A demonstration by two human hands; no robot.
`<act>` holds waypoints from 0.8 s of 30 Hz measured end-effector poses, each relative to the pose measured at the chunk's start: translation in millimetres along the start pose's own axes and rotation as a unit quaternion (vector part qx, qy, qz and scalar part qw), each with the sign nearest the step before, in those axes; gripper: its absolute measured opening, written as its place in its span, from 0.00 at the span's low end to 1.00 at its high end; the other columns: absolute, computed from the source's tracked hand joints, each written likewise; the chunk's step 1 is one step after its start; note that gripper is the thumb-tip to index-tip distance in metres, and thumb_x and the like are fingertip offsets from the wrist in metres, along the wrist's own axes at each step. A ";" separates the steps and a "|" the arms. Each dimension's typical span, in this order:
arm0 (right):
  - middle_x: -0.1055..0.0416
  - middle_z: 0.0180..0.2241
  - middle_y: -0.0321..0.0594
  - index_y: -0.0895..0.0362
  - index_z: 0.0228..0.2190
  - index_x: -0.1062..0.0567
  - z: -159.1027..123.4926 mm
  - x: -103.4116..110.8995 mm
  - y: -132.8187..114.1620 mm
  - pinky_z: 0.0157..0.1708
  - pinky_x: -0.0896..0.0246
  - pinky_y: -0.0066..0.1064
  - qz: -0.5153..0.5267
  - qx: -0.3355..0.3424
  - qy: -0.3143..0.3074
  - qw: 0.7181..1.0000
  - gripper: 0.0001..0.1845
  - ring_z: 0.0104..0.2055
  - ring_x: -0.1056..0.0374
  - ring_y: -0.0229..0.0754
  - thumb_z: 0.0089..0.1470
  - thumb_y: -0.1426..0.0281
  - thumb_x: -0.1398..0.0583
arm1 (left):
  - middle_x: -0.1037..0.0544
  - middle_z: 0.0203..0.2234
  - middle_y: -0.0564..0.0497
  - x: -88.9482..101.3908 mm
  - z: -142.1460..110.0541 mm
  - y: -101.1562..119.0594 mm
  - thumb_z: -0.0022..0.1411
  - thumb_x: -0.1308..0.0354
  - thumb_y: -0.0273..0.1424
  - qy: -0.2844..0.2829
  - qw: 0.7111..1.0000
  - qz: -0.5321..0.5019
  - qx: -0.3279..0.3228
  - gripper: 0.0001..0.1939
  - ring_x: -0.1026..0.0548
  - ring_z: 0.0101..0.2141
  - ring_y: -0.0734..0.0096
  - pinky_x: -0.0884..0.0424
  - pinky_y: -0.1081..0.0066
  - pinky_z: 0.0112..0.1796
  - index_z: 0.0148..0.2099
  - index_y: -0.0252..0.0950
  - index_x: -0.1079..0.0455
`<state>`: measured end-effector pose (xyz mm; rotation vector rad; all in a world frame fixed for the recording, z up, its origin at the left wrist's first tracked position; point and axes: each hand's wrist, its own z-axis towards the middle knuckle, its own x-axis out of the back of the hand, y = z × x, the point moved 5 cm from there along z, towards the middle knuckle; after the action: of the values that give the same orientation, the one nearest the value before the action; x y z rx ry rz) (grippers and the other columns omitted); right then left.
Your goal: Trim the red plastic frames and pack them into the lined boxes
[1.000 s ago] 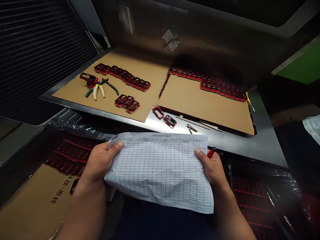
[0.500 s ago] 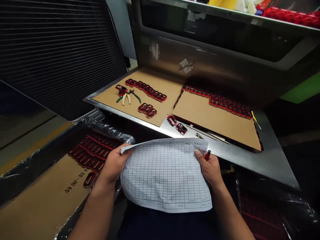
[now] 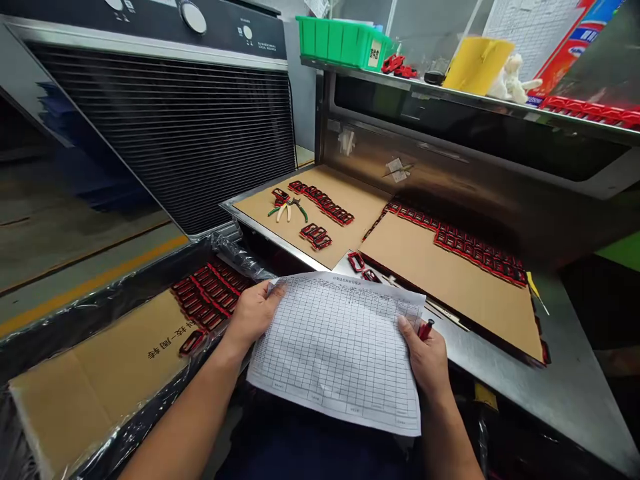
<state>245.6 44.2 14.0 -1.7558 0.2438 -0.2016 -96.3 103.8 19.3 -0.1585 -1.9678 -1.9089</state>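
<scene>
A white paper form (image 3: 340, 347) printed with a grid hangs in front of me over my lap. My left hand (image 3: 254, 312) pinches its left edge. On the right edge, my right hand (image 3: 425, 357) grips the form and also holds a red pen (image 3: 426, 328) between its fingers. Beyond the sheet, a steel table (image 3: 560, 387) carries two cardboard sheets with rows of red and black plastic frames (image 3: 325, 205). Two loose frames (image 3: 363, 265) lie on the bare steel just past the top edge of the form.
Pliers (image 3: 287, 209) lie on the left cardboard (image 3: 350, 200). A lower box (image 3: 100, 360) lined with plastic film holds cardboard and more frames at my left. A louvred machine (image 3: 170, 127) stands behind it. A shelf carries a green bin (image 3: 343, 41) and a yellow container (image 3: 475, 63).
My view has lifted and swung, bringing the machine panel and the shelf into sight. Both hands keep hold of the form, which now sits more tilted and to the right.
</scene>
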 end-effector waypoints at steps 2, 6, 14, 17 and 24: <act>0.18 0.32 0.47 0.60 0.35 0.16 -4.3 -0.6 0.9 0.36 0.26 0.42 0.023 -0.036 -0.018 0.999 0.26 0.35 0.22 0.56 0.44 0.50 0.29 | 0.24 0.24 0.51 -0.7 -3.5 0.7 0.58 0.42 0.53 0.019 1.000 0.020 -0.012 0.26 0.30 0.26 0.68 0.34 0.73 0.27 0.32 0.33 0.25; 0.18 0.31 0.46 0.60 0.33 0.16 -10.4 -0.2 3.7 0.34 0.26 0.41 0.032 -0.085 -0.047 0.995 0.24 0.33 0.22 0.56 0.41 0.53 0.27 | 0.28 0.20 0.54 -2.5 -6.8 6.0 0.60 0.42 0.51 0.051 0.997 0.058 -0.030 0.24 0.34 0.25 0.71 0.38 0.75 0.26 0.29 0.34 0.27; 0.18 0.36 0.49 0.60 0.38 0.16 5.7 8.6 -1.6 0.39 0.26 0.45 0.032 -0.070 -0.062 0.995 0.25 0.39 0.22 0.58 0.44 0.53 0.27 | 0.34 0.18 0.55 -10.7 13.0 21.1 0.61 0.46 0.50 0.024 0.995 0.071 -0.059 0.25 0.38 0.22 0.73 0.41 0.75 0.23 0.25 0.35 0.31; 0.18 0.35 0.47 0.58 0.34 0.15 14.4 11.9 -2.1 0.40 0.26 0.44 0.004 -0.046 -0.060 0.997 0.24 0.38 0.23 0.57 0.44 0.51 0.28 | 0.38 0.16 0.56 -12.2 19.5 20.7 0.61 0.46 0.50 0.013 0.995 0.074 -0.061 0.24 0.40 0.21 0.73 0.43 0.74 0.22 0.23 0.35 0.32; 0.18 0.30 0.43 0.57 0.33 0.16 17.0 11.2 -5.2 0.39 0.26 0.41 -0.080 -0.008 0.082 0.993 0.23 0.35 0.24 0.53 0.48 0.49 0.31 | 0.35 0.16 0.54 -19.2 30.9 19.9 0.62 0.47 0.48 0.000 0.997 0.051 -0.049 0.24 0.39 0.21 0.73 0.41 0.74 0.22 0.23 0.36 0.33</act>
<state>261.2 58.2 15.8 -1.7773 0.2239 -0.4626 -78.0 139.0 31.3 -0.2815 -1.8298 -1.9402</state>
